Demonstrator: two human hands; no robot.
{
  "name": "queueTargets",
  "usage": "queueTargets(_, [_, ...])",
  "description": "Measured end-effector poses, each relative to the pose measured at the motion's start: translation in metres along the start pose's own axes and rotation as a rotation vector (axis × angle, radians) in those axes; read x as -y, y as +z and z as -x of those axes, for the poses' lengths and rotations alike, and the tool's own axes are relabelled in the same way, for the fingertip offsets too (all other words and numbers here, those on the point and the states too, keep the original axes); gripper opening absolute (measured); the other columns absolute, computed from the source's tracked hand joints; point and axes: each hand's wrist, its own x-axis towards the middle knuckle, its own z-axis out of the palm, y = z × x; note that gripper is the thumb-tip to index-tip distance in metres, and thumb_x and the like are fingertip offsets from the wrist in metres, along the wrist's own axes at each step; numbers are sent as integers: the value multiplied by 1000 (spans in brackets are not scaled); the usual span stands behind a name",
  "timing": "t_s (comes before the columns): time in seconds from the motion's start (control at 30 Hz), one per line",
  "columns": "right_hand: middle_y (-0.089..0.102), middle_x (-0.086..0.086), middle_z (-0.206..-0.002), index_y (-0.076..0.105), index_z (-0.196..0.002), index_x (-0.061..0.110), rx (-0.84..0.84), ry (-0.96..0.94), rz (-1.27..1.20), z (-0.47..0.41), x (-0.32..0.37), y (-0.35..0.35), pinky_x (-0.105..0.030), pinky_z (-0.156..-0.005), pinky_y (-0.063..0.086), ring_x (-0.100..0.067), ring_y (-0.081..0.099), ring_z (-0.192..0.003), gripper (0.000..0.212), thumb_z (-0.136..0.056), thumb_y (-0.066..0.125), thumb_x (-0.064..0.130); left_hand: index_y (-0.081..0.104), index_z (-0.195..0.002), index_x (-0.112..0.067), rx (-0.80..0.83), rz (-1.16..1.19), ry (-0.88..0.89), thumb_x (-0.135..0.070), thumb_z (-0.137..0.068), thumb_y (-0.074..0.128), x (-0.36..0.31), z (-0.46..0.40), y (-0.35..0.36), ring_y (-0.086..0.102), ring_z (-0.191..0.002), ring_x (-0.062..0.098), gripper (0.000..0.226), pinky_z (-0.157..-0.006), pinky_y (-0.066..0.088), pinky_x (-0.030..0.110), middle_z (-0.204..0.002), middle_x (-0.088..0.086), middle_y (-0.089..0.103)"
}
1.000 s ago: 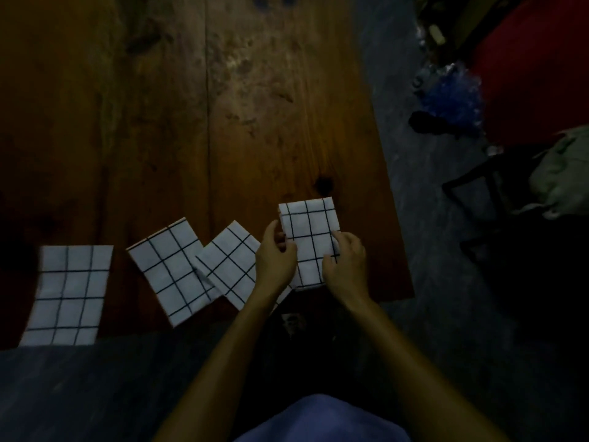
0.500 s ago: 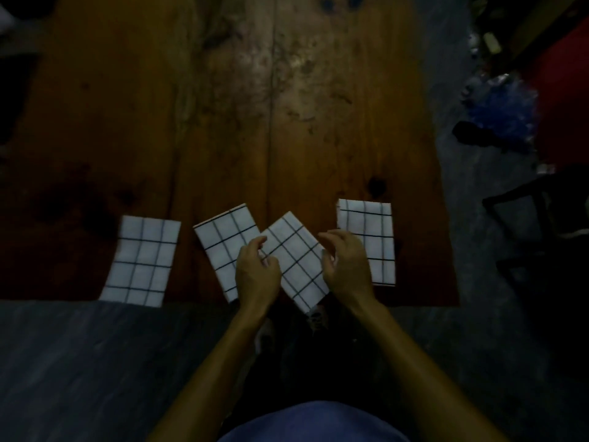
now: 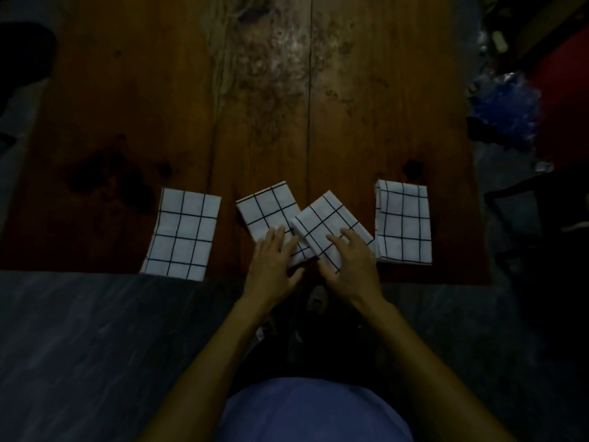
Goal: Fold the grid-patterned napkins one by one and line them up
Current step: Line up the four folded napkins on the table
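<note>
Four folded white napkins with black grid lines lie along the near edge of the wooden table (image 3: 366,129). The leftmost napkin (image 3: 181,232) and the rightmost napkin (image 3: 403,224) lie roughly straight. The second napkin (image 3: 267,210) is tilted, and the third napkin (image 3: 328,220) is tilted the other way, its corner overlapping the second. My left hand (image 3: 274,266) rests flat on the near part of the second napkin. My right hand (image 3: 353,266) lies flat on the near part of the third, fingers spread.
The table's near edge runs just under the napkins, with grey floor (image 3: 95,346) below it. Blue plastic clutter (image 3: 506,106) and a red object (image 3: 567,90) sit on the floor to the right. A dark chair frame (image 3: 541,199) stands beside the table's right edge.
Both hands left the rightmost napkin, which now lies flat, and moved left onto the two tilted middle napkins. The view has shifted left.
</note>
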Motion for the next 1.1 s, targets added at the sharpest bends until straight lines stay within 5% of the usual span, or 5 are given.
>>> queueTargets(0.17, [37, -6, -145, 47, -133, 23, -9, 66, -35, -3, -3, -2, -46, -111, 30, -21, 30, -136, 45, -90, 57, 31, 33, -141, -21, -76, 96, 43, -40, -86, 60, -7, -13, -4, 24, -139, 26, 64, -113, 26, 44, -149, 8, 29])
queueTargets(0.3, [41, -11, -141, 49, -132, 14, -107, 63, -11, -27, -7, -8, -47, -107, 34, -24, 37, -131, 40, -92, 53, 20, 47, -131, -15, -247, 616, -328, -24, -91, 56, -37, -27, -20, 48, -116, 16, 42, -97, 42, 32, -124, 3, 52])
queueTargets(0.5, [30, -11, -149, 39, -139, 18, 21, 70, 96, -65, -5, -16, -40, -107, 29, -26, 29, -134, 47, -94, 49, 28, 51, -93, -25, -180, 926, -510, -12, -95, 47, -71, -65, -37, 50, -64, 5, 14, -45, 37, 3, -78, -7, 52])
queueTargets(0.77, [4, -10, -158, 23, -147, 28, 101, 79, 103, -57, -5, -1, -45, -115, 4, -28, -1, -145, 58, -95, 47, 41, 29, -145, -10, -128, 861, -443, -13, -97, 45, -80, -113, -39, 37, -134, 24, 51, -103, 35, 30, -148, 10, 36])
queueTargets(1.1, [18, -13, -156, 34, -142, 24, 14, 81, 97, -69, 13, 8, -48, -113, 13, -30, 12, -143, 54, -93, 48, 42, 51, -128, -8, -382, 318, -183, -10, -85, 58, -28, -85, -35, 44, -123, 24, 43, -102, 38, 37, -129, 13, 50])
